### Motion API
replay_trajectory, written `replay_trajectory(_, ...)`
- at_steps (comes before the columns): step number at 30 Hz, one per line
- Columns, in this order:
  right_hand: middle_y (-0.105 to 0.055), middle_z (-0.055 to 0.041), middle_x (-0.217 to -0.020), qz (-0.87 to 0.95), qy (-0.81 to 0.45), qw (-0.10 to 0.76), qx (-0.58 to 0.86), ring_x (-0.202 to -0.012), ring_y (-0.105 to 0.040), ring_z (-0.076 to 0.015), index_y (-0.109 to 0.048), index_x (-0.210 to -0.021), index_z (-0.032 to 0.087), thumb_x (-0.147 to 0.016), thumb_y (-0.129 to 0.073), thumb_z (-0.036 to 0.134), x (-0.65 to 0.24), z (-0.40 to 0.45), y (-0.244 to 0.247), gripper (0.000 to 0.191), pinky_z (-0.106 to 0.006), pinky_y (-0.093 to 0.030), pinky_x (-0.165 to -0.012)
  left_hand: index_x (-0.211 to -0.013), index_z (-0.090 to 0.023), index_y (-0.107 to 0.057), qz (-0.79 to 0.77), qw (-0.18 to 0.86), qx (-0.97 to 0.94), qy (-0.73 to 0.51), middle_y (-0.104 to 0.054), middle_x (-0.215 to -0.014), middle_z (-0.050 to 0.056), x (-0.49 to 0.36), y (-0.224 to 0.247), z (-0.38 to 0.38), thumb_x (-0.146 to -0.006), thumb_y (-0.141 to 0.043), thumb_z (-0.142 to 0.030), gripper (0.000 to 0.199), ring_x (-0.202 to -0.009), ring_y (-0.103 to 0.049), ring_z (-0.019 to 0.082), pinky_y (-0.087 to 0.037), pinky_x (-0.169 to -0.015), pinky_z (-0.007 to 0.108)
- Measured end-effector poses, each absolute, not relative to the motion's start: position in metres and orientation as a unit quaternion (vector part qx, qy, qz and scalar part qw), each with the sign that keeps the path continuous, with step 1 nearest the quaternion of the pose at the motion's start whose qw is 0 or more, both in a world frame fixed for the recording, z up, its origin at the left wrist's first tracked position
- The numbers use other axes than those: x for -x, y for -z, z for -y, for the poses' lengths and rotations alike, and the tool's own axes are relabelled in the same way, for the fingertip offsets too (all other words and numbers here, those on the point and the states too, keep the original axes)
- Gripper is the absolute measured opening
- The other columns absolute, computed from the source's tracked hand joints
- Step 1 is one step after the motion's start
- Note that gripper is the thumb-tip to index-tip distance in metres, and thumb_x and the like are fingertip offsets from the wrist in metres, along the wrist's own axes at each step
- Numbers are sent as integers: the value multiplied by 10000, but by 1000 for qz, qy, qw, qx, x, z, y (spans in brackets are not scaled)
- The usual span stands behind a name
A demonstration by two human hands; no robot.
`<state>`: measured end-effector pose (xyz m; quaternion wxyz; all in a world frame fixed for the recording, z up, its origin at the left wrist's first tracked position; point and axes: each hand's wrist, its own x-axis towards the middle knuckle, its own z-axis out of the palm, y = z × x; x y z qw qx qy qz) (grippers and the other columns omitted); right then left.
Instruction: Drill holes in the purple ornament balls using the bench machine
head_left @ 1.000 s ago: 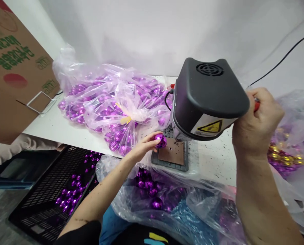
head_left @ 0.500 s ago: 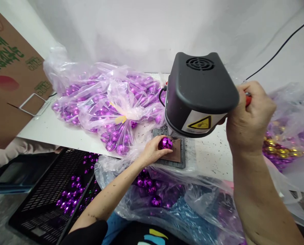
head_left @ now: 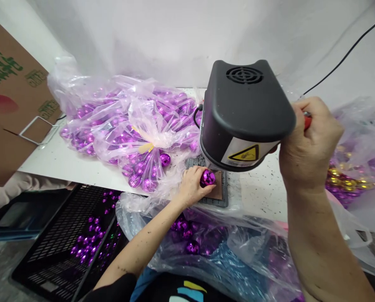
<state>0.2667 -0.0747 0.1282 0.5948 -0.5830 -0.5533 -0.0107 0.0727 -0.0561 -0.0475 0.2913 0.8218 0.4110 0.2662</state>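
Upper left: brown cardboard box (head_left: 17, 142), green lettering and a red oval on its side; white wire frame (head_left: 21, 133) at its lower right. Background: pale wall (head_left: 162, 37); black cable (head_left: 345, 56) slants across it to the upper right edge. Right edge: translucent bag (head_left: 362, 126), gold and purple balls (head_left: 345, 182) inside. Lower left: beige fabric (head_left: 27, 183), grey floor (head_left: 3, 260).

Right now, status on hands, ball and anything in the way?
Left hand holds ball at plate. Right hand grips red handle. Machine hides part of plate from view.
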Motion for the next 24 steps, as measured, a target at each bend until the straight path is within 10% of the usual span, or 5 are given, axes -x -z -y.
replay_trajectory(24, -551, 25, -602, 584, 133, 579, 554, -522, -518, -100, -603, -853, 199, -839, -590, 260, -241, 148, -53, 64, -246, -394, -503, -1242, -221, -600, -392, 343, -788, -328, -690, -1192, 73, -73, 66, 61, -841, -752, -351, 448, -1180, -584, 282, -350, -1151, 491)
